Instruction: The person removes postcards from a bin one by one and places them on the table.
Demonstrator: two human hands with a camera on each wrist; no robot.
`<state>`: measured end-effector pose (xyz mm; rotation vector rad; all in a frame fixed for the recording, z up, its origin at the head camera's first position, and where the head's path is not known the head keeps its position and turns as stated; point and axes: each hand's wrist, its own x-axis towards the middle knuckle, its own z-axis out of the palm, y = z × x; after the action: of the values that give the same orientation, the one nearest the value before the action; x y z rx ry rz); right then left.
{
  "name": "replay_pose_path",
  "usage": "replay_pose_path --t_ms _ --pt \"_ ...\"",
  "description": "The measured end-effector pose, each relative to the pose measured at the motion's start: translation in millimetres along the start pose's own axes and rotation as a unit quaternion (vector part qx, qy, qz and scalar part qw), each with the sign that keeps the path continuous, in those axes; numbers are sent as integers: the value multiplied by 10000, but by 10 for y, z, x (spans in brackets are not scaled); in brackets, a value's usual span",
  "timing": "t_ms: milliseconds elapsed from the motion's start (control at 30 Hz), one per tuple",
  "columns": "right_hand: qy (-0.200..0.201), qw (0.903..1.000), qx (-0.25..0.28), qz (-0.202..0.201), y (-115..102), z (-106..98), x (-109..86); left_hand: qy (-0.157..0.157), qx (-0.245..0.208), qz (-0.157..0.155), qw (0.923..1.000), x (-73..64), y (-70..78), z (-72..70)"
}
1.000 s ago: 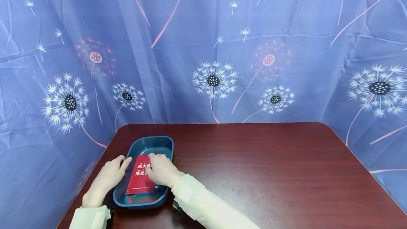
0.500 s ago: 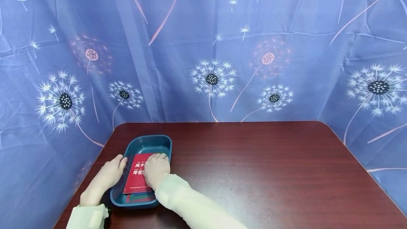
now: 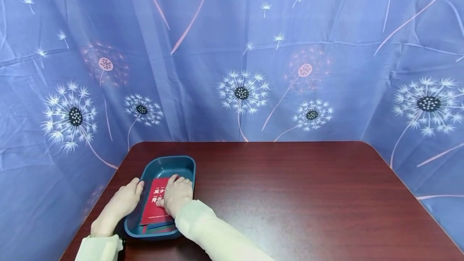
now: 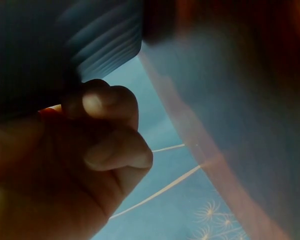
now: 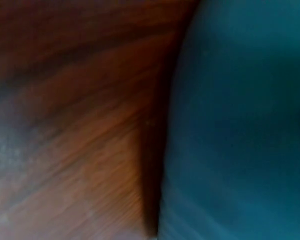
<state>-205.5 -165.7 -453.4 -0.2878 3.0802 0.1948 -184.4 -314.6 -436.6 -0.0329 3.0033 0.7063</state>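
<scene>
Gripping tray (image 3: 164, 167) with left hand (image 3: 124, 200); right hand (image 3: 178, 195) on red booklet (image 3: 154, 212), grasp unclear.

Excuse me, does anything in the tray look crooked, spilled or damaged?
Slightly crooked, yes: in the teal tray, the red booklet does not line up with the blue edge showing beneath it. I see no spill or damage, but the right hand hides part of the booklet.
</scene>
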Motion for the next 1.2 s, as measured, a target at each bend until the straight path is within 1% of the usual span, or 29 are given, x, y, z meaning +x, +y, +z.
replay_pose_path --t_ms 133,267,367,500,600,700,833,900,933,1000,1133,1200 --pt "215 9992 313 130 -4 4 -14 0 28 -14 10000 7 -18 14" --pt "256 9986 432 193 -7 5 -23 -56 29 -13 10000 13 -24 18" --pt "161 9980 597 118 -10 14 -27 -65 69 -50 9999 13 -36 18" --pt "87 9955 944 -32 18 19 -31 -100 100 -142 9998 17 -49 17" --pt "226 9916 1262 -149 70 1 -22 -144 111 -155 9997 24 -44 14" --pt "374 9837 1726 -327 130 -41 -9 -152 109 -159 9997 24 -37 4" --pt "325 9605 2742 -354 205 -128 -5 -113 121 -108 9998 20 -35 -11" --pt "251 9481 3159 -270 237 -167 1 -110 96 -112 9998 22 -32 -10" --pt "228 9433 3303 -222 250 -184 5 -119 95 -125 9998 23 -29 -7" --pt "183 9380 3460 -126 274 -209 13 -132 93 -139 9998 24 -24 -1" --pt "134 9324 3613 -27 308 -258 19 -76 147 -139 9998 18 -13 11" --pt "87 9311 3646 -25 324 -286 13 -40 176 -127 9998 13 -11 17"
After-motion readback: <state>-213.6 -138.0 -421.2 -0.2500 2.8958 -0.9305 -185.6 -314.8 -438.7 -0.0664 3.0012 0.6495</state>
